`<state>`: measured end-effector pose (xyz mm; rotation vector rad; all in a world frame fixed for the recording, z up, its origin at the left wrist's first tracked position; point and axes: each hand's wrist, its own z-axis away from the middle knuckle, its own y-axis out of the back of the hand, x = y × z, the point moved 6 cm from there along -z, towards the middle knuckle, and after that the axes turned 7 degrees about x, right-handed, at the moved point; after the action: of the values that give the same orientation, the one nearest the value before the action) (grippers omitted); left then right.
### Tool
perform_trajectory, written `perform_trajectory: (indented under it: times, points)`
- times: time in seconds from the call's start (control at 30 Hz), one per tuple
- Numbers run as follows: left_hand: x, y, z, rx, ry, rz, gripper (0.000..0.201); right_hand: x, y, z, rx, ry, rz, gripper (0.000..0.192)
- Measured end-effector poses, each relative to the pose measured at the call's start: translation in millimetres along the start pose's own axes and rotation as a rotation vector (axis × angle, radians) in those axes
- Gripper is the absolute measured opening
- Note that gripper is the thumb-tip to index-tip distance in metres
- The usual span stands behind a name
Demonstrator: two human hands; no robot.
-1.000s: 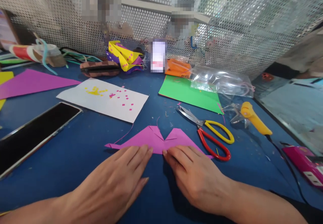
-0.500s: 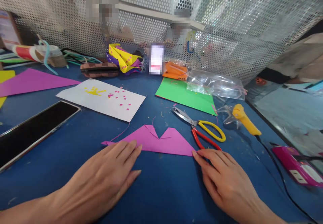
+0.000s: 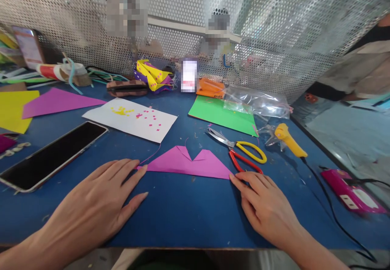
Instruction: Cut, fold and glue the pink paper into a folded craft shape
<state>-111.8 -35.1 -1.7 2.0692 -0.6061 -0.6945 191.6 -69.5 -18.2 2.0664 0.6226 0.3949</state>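
A folded purple paper (image 3: 189,168) with a V-shaped notch between two peaks lies on the blue table before me. My left hand (image 3: 100,197) rests palm down at its left end, fingers stretched and thumb apart, covering the left tip. At the other end, my right hand (image 3: 268,209) holds the right corner under its closed fingertips. A thin purple strip curves up from the left end. Scissors (image 3: 233,143) with one yellow and one red handle lie open just beyond the right hand.
A phone (image 3: 57,152) lies left, below white paper (image 3: 134,122) bearing yellow and pink scraps. Green sheets (image 3: 222,113), a clear plastic bag (image 3: 256,101), a yellow glue gun (image 3: 291,140) and a pink power strip (image 3: 353,193) are right. Perforated metal mesh (image 3: 183,34) stands behind.
My left hand has slid left along the folded paper to its tip, uncovering more of the lower edge. The right hand stays at the right corner. The view has shifted, showing the table's front edge.
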Motion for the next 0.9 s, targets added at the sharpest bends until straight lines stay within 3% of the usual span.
perform_trajectory:
  times: [0.2,0.7,0.83,0.9]
  points:
    - [3.7,2.7,-1.3,0.031,-0.056,-0.022,0.052,1.4,1.3,4.2,0.058,-0.036,0.023,0.034]
    - [-6.4,-1.9,11.5,0.03,0.018,-0.03,0.06,0.2,1.2,7.7,0.056,-0.048,0.122,0.031]
    - [-10.1,5.9,0.6,0.031,0.038,-0.036,0.053,1.7,3.6,5.6,0.049,-0.056,0.14,0.029]
    - [-2.9,13.0,-13.8,0.079,-0.026,-0.033,0.041,1.9,8.0,0.8,0.059,-0.058,0.166,0.025]
